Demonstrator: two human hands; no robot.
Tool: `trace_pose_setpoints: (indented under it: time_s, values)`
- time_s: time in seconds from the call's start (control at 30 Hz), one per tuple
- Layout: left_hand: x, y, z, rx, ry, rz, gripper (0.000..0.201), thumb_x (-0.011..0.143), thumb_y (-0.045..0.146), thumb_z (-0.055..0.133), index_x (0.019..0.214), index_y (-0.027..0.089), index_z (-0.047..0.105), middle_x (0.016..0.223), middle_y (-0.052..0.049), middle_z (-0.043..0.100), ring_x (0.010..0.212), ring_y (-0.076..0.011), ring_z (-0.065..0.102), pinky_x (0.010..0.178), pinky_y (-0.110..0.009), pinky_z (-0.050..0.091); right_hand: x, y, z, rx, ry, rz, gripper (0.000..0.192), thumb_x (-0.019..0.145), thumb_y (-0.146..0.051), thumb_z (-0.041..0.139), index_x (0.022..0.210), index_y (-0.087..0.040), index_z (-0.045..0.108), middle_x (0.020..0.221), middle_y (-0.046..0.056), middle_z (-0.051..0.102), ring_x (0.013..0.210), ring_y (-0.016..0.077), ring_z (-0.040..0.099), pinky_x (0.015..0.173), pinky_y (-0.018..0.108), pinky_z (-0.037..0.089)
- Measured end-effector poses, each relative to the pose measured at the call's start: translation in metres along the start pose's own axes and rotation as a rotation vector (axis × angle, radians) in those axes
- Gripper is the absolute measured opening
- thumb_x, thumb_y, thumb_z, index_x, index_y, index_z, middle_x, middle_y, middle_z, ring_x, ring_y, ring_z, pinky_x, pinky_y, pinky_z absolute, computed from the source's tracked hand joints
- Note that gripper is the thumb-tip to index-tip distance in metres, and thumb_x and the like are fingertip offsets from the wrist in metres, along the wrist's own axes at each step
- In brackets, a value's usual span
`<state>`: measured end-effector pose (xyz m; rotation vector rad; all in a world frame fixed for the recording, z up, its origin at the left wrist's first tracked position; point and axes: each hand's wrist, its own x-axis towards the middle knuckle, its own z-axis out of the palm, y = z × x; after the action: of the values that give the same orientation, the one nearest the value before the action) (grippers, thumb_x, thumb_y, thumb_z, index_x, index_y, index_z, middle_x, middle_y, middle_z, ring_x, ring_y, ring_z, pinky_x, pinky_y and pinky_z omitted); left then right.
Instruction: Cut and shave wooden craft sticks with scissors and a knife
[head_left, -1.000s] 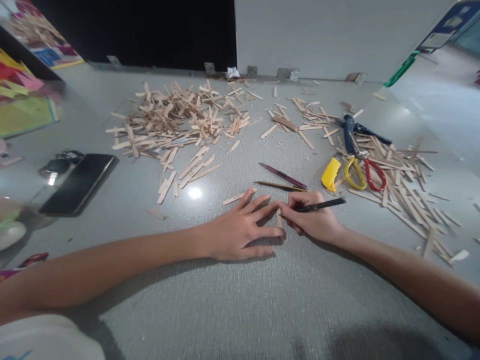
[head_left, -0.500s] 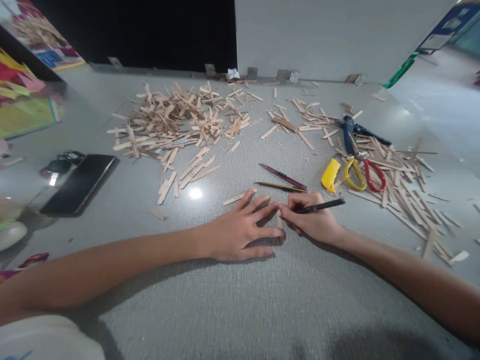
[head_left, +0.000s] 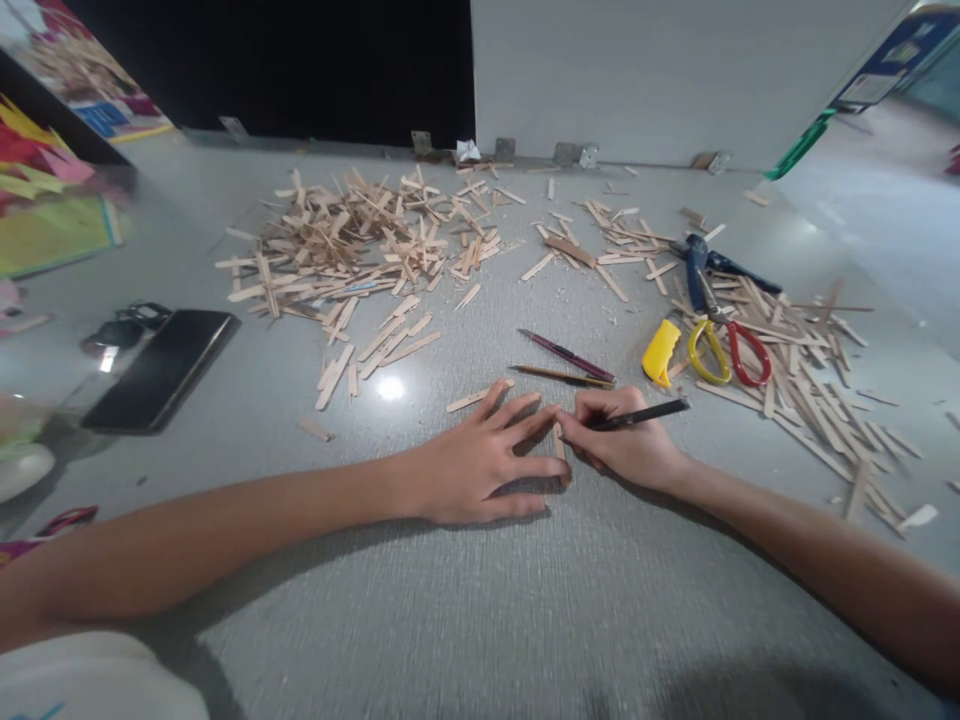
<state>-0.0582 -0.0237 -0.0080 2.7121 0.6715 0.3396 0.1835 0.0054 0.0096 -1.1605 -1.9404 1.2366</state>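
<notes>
With fingers spread, my left hand (head_left: pixel 491 465) lies on the grey table and its fingertips press on a small wooden stick (head_left: pixel 559 442). My right hand (head_left: pixel 626 440) grips a black pen (head_left: pixel 645 413), its tip low beside that stick and hidden by the fingers. Both hands nearly touch at the fingertips. Another wooden stick (head_left: pixel 466 401) with a mark on it lies just past my left thumb. Beyond my hands rest a dark purple pen (head_left: pixel 566 354) and a gold-and-black pen (head_left: pixel 562 376).
A big heap of wooden sticks (head_left: pixel 345 230) spreads at the back left, and more sticks (head_left: pixel 817 390) lie on the right. Near them are blue pliers (head_left: pixel 697 270), a yellow handle (head_left: pixel 661 352) and red-and-yellow-handled scissors (head_left: pixel 748 355). A black phone (head_left: pixel 161 370) lies at the left.
Both hands hold almost the same place. The view has shifted very slightly; nothing was taken up or put down.
</notes>
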Motion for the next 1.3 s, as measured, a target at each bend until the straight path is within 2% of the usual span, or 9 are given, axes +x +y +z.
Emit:
trace_pose_setpoints:
  time_s: [0.17,0.37,0.53,0.73,0.97,1.1,1.3]
  values:
    - [0.0003,-0.0005,0.0001,-0.002,-0.007,-0.002,0.042,0.111,0.05,0.057,0.147,0.032,0.067,0.172,-0.018,0.042,0.162,-0.0465,0.032,0.129,-0.077,0.018,0.0006,0.0002,-0.0005,-0.023,-0.01,-0.012,0.063,0.099,-0.064,0.067,0.055,-0.025,0.044,0.042,-0.004,0.05,0.038,0.0087,0.04,0.039,0.025,0.028]
    - [-0.0004,-0.0013,0.0004,-0.043,0.042,-0.002,0.039,0.109,0.048,0.063,0.144,0.032,0.07,0.174,-0.015,0.042,0.162,-0.0457,0.034,0.13,-0.076,0.017,0.0003,0.0019,-0.002,-0.057,-0.01,-0.016,0.06,0.099,-0.059,0.067,0.055,-0.025,0.044,0.043,-0.004,0.049,0.04,0.0092,0.04,0.04,0.025,0.028]
    - [-0.0004,-0.0007,-0.0002,-0.027,0.019,-0.003,0.04,0.11,0.048,0.06,0.145,0.032,0.069,0.174,-0.017,0.041,0.162,-0.0464,0.033,0.129,-0.078,0.018,0.0003,0.0017,-0.0027,-0.054,-0.028,-0.019,0.058,0.099,-0.054,0.068,0.055,-0.024,0.045,0.044,-0.004,0.049,0.041,0.0087,0.041,0.042,0.025,0.03]
    - [-0.0003,-0.0007,-0.0009,-0.029,0.027,-0.007,0.038,0.109,0.048,0.063,0.143,0.033,0.07,0.176,-0.013,0.038,0.162,-0.0431,0.033,0.131,-0.073,0.017,0.0009,0.0004,-0.0032,-0.08,-0.022,-0.038,0.058,0.097,-0.051,0.07,0.053,-0.024,0.044,0.044,-0.004,0.048,0.043,0.0092,0.04,0.043,0.025,0.03]
    - [0.0012,-0.0001,-0.0023,0.002,0.012,0.01,0.04,0.11,0.049,0.059,0.144,0.031,0.069,0.171,-0.018,0.043,0.159,-0.0451,0.037,0.129,-0.076,0.021,-0.0004,0.0017,0.0015,0.088,0.047,0.101,0.055,0.094,-0.058,0.072,0.06,-0.025,0.045,0.045,-0.004,0.053,0.034,0.008,0.042,0.034,0.022,0.028]
    - [0.0012,0.0002,-0.0033,0.014,0.003,0.002,0.041,0.111,0.051,0.056,0.145,0.033,0.067,0.171,-0.016,0.043,0.16,-0.0438,0.035,0.13,-0.074,0.021,-0.0006,0.0025,0.0024,0.094,0.053,0.093,0.054,0.094,-0.056,0.073,0.059,-0.025,0.046,0.044,-0.004,0.053,0.034,0.0072,0.042,0.034,0.021,0.03]
    - [0.002,0.0011,-0.0034,0.011,-0.001,0.021,0.043,0.113,0.051,0.048,0.143,0.028,0.069,0.167,-0.023,0.044,0.158,-0.0487,0.036,0.125,-0.081,0.022,-0.0008,0.0004,0.0016,0.07,0.049,0.067,0.052,0.096,-0.051,0.071,0.059,-0.024,0.046,0.043,-0.005,0.052,0.034,0.0071,0.042,0.036,0.022,0.03]
